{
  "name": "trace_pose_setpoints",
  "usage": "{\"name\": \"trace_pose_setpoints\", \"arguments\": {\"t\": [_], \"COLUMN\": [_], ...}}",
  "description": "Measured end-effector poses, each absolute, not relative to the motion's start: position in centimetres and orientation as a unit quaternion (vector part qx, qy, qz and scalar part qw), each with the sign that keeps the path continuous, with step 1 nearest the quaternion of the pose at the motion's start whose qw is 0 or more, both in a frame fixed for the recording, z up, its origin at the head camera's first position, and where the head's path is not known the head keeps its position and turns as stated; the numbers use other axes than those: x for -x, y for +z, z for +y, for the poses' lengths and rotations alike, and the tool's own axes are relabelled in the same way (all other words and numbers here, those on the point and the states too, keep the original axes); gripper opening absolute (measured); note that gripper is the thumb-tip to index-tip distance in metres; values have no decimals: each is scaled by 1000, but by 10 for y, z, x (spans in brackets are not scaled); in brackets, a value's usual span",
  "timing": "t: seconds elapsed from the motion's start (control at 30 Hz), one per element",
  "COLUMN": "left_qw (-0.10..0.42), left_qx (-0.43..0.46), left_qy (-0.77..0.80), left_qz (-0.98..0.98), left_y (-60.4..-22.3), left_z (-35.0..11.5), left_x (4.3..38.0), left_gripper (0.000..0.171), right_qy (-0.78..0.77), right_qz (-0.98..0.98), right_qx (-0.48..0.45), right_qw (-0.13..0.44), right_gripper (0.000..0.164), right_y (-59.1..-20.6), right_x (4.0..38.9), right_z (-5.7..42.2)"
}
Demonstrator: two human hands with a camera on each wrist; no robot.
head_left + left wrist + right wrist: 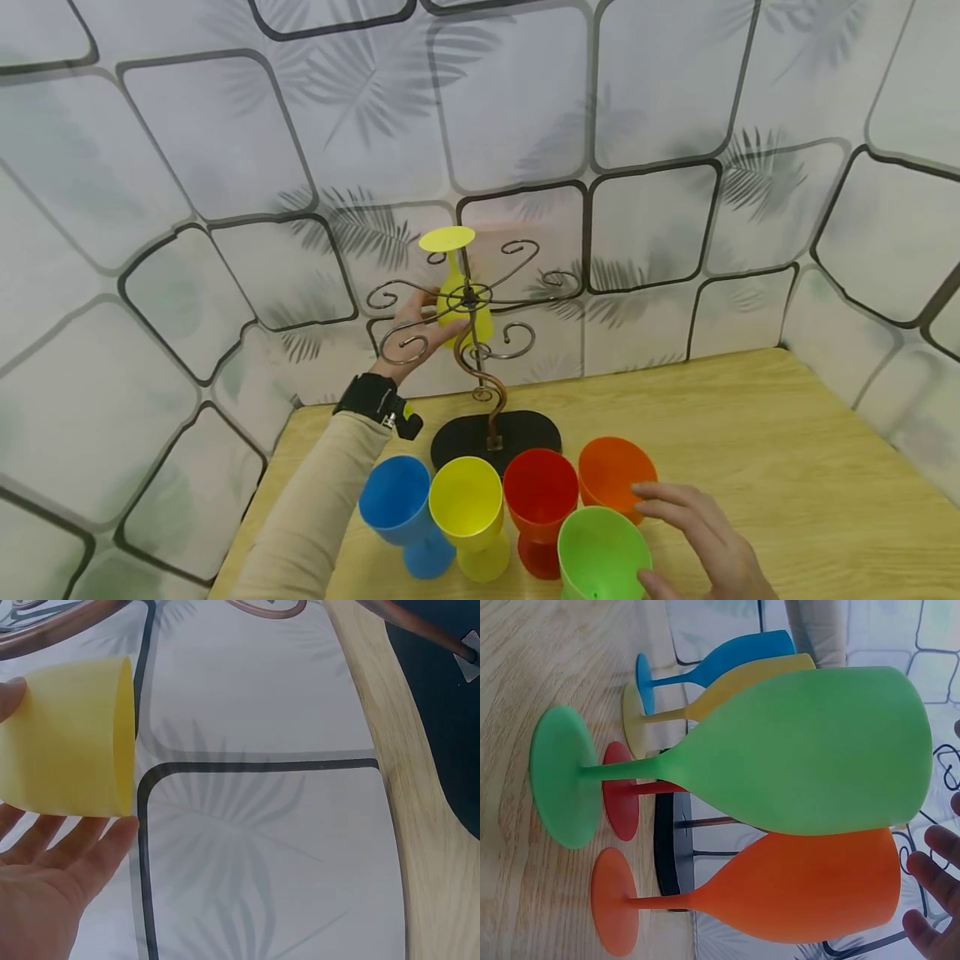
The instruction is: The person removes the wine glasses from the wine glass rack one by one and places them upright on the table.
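My left hand [416, 329] grips an upside-down yellow goblet [483, 327] by its bowl, up among the curled arms of a metal rack [495, 392]. In the left wrist view, the thumb lies on one side of the bowl [67, 739] and the fingers on the other. On the table, blue [395, 496], yellow [466, 498], red [540, 492], orange [617, 473] and green [603, 550] goblets stand upright. My right hand [708, 537] hovers with fingers spread at the rims of the orange and green ones, holding nothing.
The rack's oval black base [536, 429] rests on the wooden table [720, 433] right behind the row of goblets. Patterned wall covering [517, 100] closes in the back and both sides. Several wire scrolls [405, 350] stick out around the left hand.
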State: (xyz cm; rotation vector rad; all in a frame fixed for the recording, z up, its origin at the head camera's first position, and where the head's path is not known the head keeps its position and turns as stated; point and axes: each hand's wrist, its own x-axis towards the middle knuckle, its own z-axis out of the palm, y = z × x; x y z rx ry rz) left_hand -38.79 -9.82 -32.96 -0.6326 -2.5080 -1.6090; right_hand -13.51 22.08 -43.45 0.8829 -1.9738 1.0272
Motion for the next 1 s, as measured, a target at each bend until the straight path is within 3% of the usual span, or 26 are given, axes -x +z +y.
{"name": "trace_pose_setpoints", "arguments": {"t": [0.23,0.47,0.77,1.0], "left_qw": [52,31,11,15], "left_qx": [242,219,123,133], "left_qy": [-533,-505,-481,-486], "left_qz": [-809,-835,-868,-864], "left_y": [-332,-341,-340,-339], "left_z": [-114,-131,-146,-155], "left_x": [387,391,386,374], "left_gripper": [59,73,91,90], "right_qy": [400,397,399,405], "right_qz": [-768,-765,-752,-760], "right_qx": [-349,-357,-373,-360], "right_qw": [359,360,370,360], "right_gripper": [53,53,52,52], "right_y": [-435,-433,-430,-433], "right_x": [136,138,140,137], "right_z": [218,215,212,212]}}
